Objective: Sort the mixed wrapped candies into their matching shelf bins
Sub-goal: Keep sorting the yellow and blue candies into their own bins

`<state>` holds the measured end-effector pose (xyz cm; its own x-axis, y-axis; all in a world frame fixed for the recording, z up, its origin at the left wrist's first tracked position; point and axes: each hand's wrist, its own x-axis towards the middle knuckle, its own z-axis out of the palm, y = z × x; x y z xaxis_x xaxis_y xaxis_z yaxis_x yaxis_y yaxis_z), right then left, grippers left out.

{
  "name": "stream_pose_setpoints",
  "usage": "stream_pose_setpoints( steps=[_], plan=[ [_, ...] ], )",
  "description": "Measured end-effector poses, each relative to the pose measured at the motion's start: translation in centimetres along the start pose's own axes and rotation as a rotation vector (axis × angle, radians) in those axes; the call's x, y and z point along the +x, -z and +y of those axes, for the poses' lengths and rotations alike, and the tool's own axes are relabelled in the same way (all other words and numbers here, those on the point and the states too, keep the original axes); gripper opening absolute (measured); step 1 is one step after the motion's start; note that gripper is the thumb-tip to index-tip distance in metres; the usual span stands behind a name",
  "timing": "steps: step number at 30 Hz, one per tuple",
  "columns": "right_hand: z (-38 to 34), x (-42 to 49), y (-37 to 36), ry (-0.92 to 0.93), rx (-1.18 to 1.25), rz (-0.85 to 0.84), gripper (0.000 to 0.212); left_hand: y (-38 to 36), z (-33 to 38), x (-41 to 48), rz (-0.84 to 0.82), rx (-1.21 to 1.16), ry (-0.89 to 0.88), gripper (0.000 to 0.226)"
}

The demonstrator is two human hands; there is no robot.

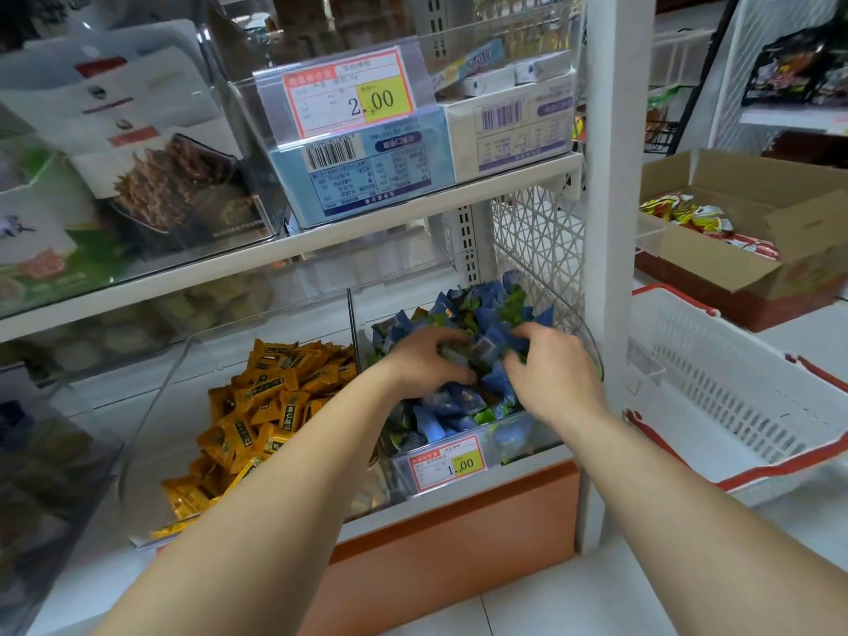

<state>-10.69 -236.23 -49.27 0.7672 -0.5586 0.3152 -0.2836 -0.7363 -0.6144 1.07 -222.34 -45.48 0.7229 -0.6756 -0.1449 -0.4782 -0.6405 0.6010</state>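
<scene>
A clear bin (527,445) on the bottom shelf holds a heap of blue and green wrapped candies (459,413). Both my hands are down in this heap. My left hand (426,360) has its fingers curled round some of the blue and green candies. My right hand (550,367) also grips candies from the same pile, its fingertips buried among the wrappers. To the left, a second clear bin (151,406) holds yellow wrapped candies (261,410).
A white basket with red handles (743,392) stands on the floor to the right of the white shelf post (615,250). An open cardboard box (752,231) with snack packs sits behind it. Boxed goods fill the shelf above.
</scene>
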Motion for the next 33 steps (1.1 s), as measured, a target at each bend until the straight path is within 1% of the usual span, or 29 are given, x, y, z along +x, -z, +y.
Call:
stream_pose_setpoints(
  steps=[2, 5, 8, 10, 11, 12, 15, 16, 18, 20, 22, 23, 25, 27, 28, 29, 30, 31, 33],
  plan=[
    [-0.1, 0.0, 0.1, 0.007, 0.010, 0.008, 0.028, 0.8, 0.0, -0.3, 0.097, -0.060, -0.028, 0.054],
    [-0.1, 0.1, 0.2, 0.019, 0.009, -0.012, 0.028, 2.3, 0.1, -1.1, 0.177, -0.094, -0.040, 0.056],
    [-0.5, 0.1, 0.6, 0.040, -0.005, -0.016, 0.034, 3.5, 0.3, -2.1, 0.173, -0.242, -0.026, 0.057],
    [-1.0, 0.2, 1.0, 0.095, -0.023, 0.042, 0.036, 3.7, 0.4, -2.9, 0.151, -0.322, -0.051, 0.058],
    [-1.4, 0.3, 1.1, 0.115, 0.013, 0.059, 0.035, 3.6, 0.4, -3.2, 0.142, -0.341, -0.068, 0.059],
    [-1.9, 0.4, 1.2, 0.116, 0.108, 0.040, 0.035, 3.5, 0.5, -3.5, 0.133, -0.355, -0.085, 0.060],
    [-3.2, 0.3, 1.2, 0.044, 0.461, -0.118, 0.032, 2.8, 0.9, -4.1, 0.059, -0.417, -0.153, 0.063],
    [-3.4, 0.2, 1.1, 0.022, 0.516, -0.132, 0.025, 2.5, 1.1, -4.2, 0.031, -0.433, -0.174, 0.062],
    [-3.5, 0.3, 1.2, -0.012, 0.571, -0.092, 0.006, 2.0, 1.4, -4.4, 0.001, -0.456, -0.197, 0.056],
    [-3.3, 0.5, 1.5, -0.045, 0.618, -0.025, 0.006, 1.8, 1.7, -4.6, 0.040, -0.407, -0.202, 0.048],
    [-3.1, 0.6, 1.8, -0.057, 0.640, 0.062, 0.013, 1.9, 1.8, -4.5, 0.130, -0.215, -0.213, 0.047],
    [-3.1, 0.6, 2.0, -0.048, 0.638, 0.078, 0.016, 1.9, 1.9, -4.5, 0.160, -0.135, -0.213, 0.048],
    [-3.1, 0.5, 2.2, -0.012, 0.672, 0.013, 0.015, 1.8, 2.3, -4.8, 0.216, -0.122, -0.218, 0.045],
    [-3.4, 0.3, 2.4, 0.007, 0.804, -0.123, 0.012, 1.9, 2.9, -5.2, 0.286, -0.169, -0.269, 0.034],
    [-3.6, 0.3, 2.4, 0.006, 0.848, -0.170, 0.013, 2.0, 3.0, -5.4, 0.325, -0.163, -0.297, 0.026],
    [-3.7, 0.3, 2.4, 0.009, 0.849, -0.181, 0.013, 2.2, 3.0, -5.7, 0.366, -0.132, -0.317, 0.019],
    [-3.6, 0.3, 2.3, 0.021, 0.794, -0.162, 0.011, 2.6, 2.7, -6.0, 0.414, -0.082, -0.322, 0.013],
    [-3.4, 0.3, 2.2, 0.042, 0.688, -0.132, 0.010, 3.1, 2.3, -6.4, 0.463, -0.024, -0.309, 0.009],
    [-2.5, 0.2, 2.2, 0.089, 0.418, -0.115, 0.019, 4.4, 0.7, -7.3, 0.539, 0.093, -0.247, 0.008]
  ],
)
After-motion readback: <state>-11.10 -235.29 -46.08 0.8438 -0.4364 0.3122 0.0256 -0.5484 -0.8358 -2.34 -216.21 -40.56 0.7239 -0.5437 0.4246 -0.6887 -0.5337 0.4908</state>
